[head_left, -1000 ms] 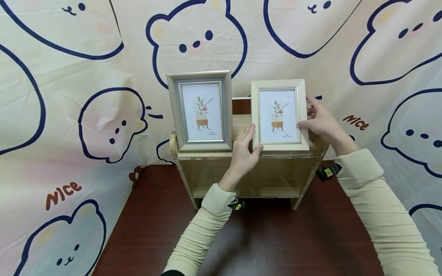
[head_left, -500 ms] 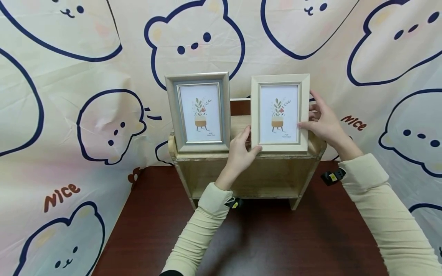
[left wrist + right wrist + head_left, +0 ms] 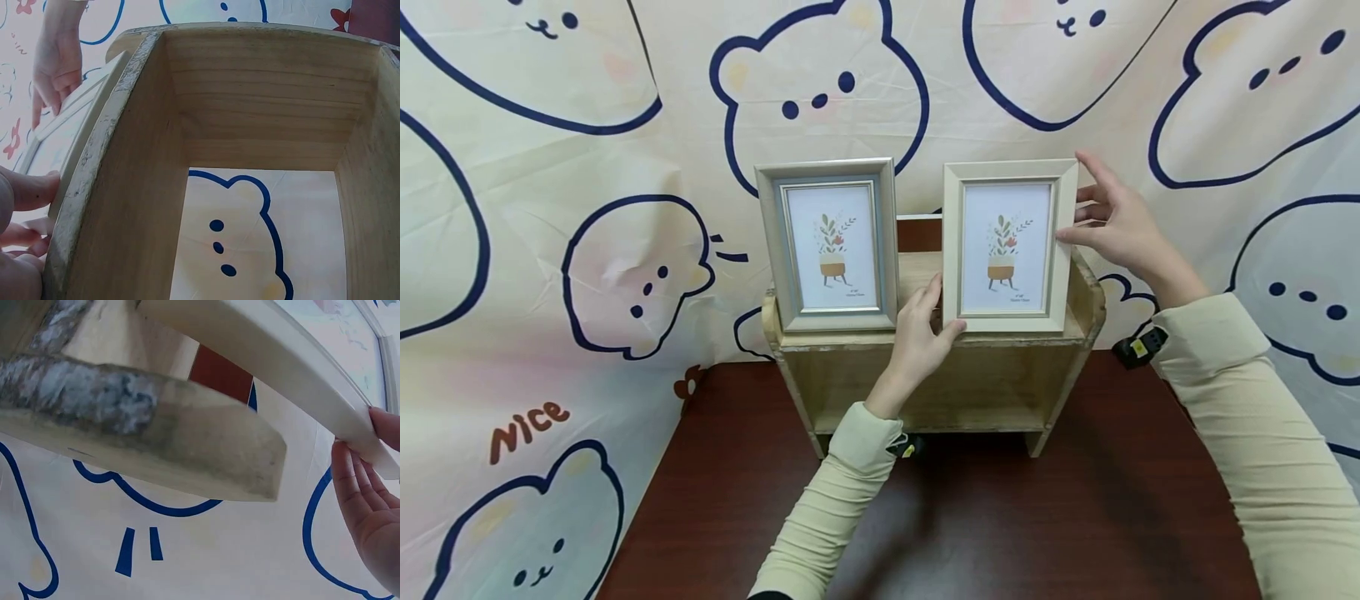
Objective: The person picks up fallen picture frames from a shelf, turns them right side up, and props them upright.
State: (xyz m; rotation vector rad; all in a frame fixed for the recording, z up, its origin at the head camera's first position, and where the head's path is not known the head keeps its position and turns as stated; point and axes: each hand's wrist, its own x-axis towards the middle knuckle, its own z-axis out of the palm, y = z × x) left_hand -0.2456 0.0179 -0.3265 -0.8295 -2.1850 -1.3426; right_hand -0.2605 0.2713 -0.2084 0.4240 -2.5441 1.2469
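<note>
A cream picture frame (image 3: 1006, 250) with a potted-plant print stands near upright on the right part of a small wooden shelf (image 3: 928, 338). My left hand (image 3: 916, 340) pinches its lower left corner, thumb on the front and fingers partly hidden behind the edge. Higher up, my right hand (image 3: 1118, 223) holds the right edge near the top, between thumb and fingers. The right wrist view shows those fingers (image 3: 351, 481) behind the frame's side (image 3: 281, 362). To the left, a silver-and-blue picture frame (image 3: 827, 250) with the same print leans back on the shelf, untouched.
The shelf has an open lower compartment (image 3: 917, 387) and stands on a dark red-brown table (image 3: 985, 517). Raised side panels (image 3: 1088, 296) flank its top. A cloth printed with cartoon bears (image 3: 647, 275) hangs close behind and beside it.
The cream frame's top has come forward and up, so it stands straighter. My right hand has slid up its right edge, while my left fingers have moved behind the left edge.
</note>
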